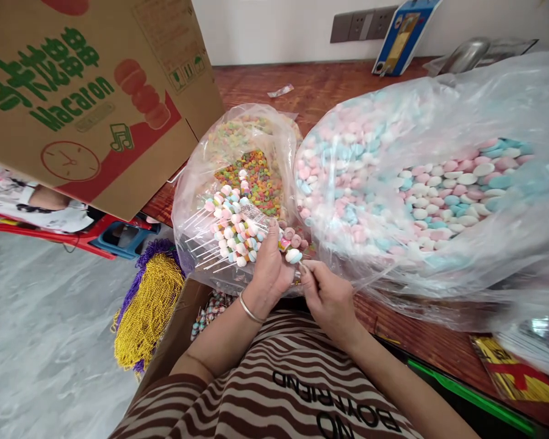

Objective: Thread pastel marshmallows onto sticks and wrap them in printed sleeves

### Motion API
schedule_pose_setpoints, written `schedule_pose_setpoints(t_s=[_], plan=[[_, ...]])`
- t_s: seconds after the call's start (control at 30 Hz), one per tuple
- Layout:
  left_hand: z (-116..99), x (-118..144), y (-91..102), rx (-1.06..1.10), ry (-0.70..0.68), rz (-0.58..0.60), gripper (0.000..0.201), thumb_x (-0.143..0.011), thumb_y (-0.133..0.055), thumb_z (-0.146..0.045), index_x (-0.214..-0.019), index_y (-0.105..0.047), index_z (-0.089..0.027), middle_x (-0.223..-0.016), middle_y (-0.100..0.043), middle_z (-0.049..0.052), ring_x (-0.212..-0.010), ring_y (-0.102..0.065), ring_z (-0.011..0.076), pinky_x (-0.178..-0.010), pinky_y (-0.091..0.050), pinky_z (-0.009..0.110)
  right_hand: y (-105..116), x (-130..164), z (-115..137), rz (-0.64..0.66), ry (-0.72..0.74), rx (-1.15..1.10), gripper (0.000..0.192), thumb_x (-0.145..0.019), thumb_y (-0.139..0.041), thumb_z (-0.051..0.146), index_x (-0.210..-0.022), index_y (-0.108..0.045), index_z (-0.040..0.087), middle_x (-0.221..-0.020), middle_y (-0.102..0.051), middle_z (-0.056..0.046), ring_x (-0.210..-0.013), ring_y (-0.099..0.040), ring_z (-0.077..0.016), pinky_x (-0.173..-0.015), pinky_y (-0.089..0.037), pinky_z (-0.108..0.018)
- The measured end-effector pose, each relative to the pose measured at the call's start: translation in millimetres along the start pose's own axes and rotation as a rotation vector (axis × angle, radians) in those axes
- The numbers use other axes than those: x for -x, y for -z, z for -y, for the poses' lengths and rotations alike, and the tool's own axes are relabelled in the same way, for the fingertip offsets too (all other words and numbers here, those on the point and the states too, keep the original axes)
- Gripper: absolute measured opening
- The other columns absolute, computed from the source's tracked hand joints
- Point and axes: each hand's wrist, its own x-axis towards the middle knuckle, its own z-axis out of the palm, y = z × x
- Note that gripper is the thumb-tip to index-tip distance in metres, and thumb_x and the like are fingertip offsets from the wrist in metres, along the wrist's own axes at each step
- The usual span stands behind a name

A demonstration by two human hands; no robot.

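My left hand [271, 262], with a bangle at the wrist, is closed around a small candy skewer. A white and blue marshmallow [293, 256] on it shows at the palm, with a pink and yellow piece partly hidden by the fingers. The thumb and forefinger of my right hand [327, 299] pinch the thin white stick at the marshmallow's near end. Just left of my left hand lies a pile of finished marshmallow skewers [235, 228], sticks pointing left. They rest on an open clear bag of colourful ring candies [256, 183]. Clear film by my thumb is hard to make out.
A large clear bag of pastel marshmallows [457, 189] lies on the wooden table [247, 85] at right. A cardboard carton [86, 91] stands at left. More skewers [210, 314] are in an open box by my lap. Gold bead strings [149, 311] hang at lower left.
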Motion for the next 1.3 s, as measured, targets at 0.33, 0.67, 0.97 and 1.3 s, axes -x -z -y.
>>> schedule_pose_setpoints(t_s=[0.33, 0.67, 0.97, 1.3], plan=[[2, 4, 3.7, -0.019, -0.018, 0.019, 0.034, -0.097, -0.061, -0.043, -0.076, -0.056, -0.017, -0.072, -0.056, -0.001, -0.064, -0.057, 0.0097, -0.072, -0.054, 0.026, 3, 5, -8, -0.047, -0.035, 0.025, 0.022, -0.102, -0.051, 0.032, -0.098, -0.068, 0.017, -0.065, -0.062, -0.003, -0.056, -0.052, -0.0146, -0.057, -0.039, -0.028], [-13, -6, 21.8, -0.078, -0.042, 0.138, 0.019, -0.085, -0.076, -0.025, -0.101, -0.068, -0.019, -0.105, -0.073, 0.004, -0.092, -0.071, 0.0164, -0.089, -0.056, 0.033, 6, 0, -3, 0.142, -0.741, -1.021, 0.040, -0.088, -0.068, 0.057, -0.087, -0.065, 0.017, -0.045, -0.036, 0.011, -0.038, -0.024, -0.0052, -0.040, -0.020, -0.020], [-13, -7, 6.7, 0.004, -0.111, 0.099, 0.024, -0.094, -0.068, -0.026, -0.076, -0.055, -0.018, -0.066, -0.049, -0.006, -0.060, -0.054, 0.0056, -0.076, -0.054, 0.022, 5, 8, -5, -0.047, -0.009, 0.018, 0.020, -0.102, -0.051, 0.028, -0.103, -0.068, 0.017, -0.080, -0.075, -0.007, -0.064, -0.064, -0.0156, -0.061, -0.044, -0.028], [3, 6, 3.5, -0.017, 0.076, 0.113, 0.024, -0.092, -0.070, -0.039, -0.087, -0.063, -0.017, -0.078, -0.063, 0.000, -0.074, -0.066, 0.0125, -0.077, -0.058, 0.028, 8, 7, 0, -0.044, -0.050, 0.004, 0.018, -0.104, -0.048, 0.022, -0.098, -0.064, 0.017, -0.072, -0.067, 0.001, -0.056, -0.058, -0.0112, -0.056, -0.043, -0.022]])
